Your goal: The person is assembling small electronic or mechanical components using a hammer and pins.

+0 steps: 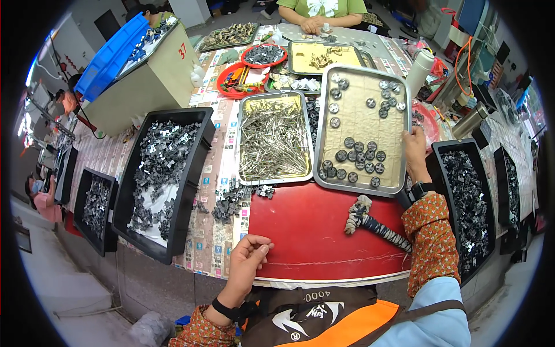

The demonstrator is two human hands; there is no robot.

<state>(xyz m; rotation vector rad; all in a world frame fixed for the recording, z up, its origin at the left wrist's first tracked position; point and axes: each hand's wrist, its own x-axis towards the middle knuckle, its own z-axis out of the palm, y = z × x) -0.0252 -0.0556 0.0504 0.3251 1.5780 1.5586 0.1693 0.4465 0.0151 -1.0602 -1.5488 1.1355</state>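
Observation:
My right hand (415, 151) grips the right rim of a metal tray (361, 184), which holds several small round black wheel-like parts (359, 156) in loose clusters. Over the left front of a red mat (300, 237) hovers my left hand (250, 257), empty, its fingers loosely bent and apart. A hammer (376, 224) with a cloth-wrapped head and taped handle lies on the mat, beside my right forearm. Left of the held tray, a second metal tray (241, 144) is heaped with thin metal pins (274, 136). Small dark clips (231, 199) lie in a pile by the mat's left edge.
Black bins (203, 133) of dark clips stand left, and another black bin (440, 168) is at right. Farther back are red baskets (222, 87), a yellow-lined tray (298, 63) and a white bottle (419, 72). A person in green (324, 8) sits across the table.

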